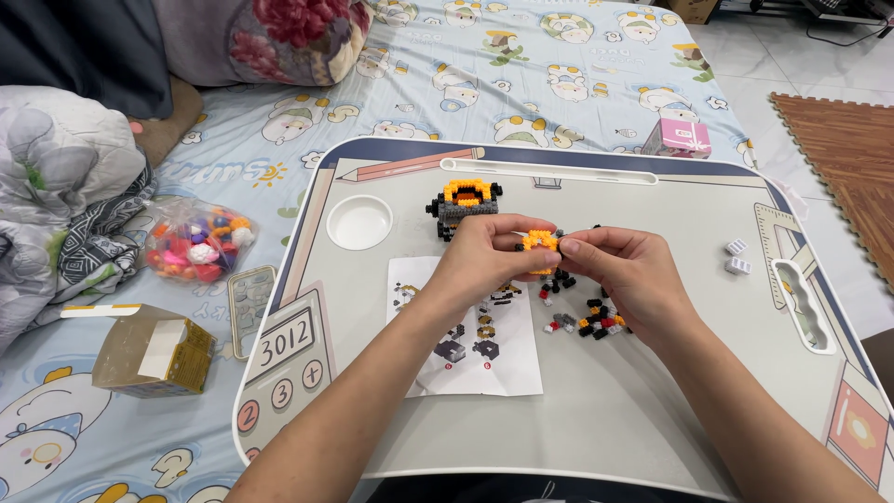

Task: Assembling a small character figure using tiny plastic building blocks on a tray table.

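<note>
Both my hands pinch one small orange brick piece.
My left hand (489, 250) and right hand (622, 270) grip the piece (539, 241) between fingertips, above loose bricks (587, 317) on the table (652, 410); the half-built model (463, 205) sits just beyond.

A cartoon-print bedsheet (559, 84) covers the bed beside pale floor tiles (754, 56).
</note>
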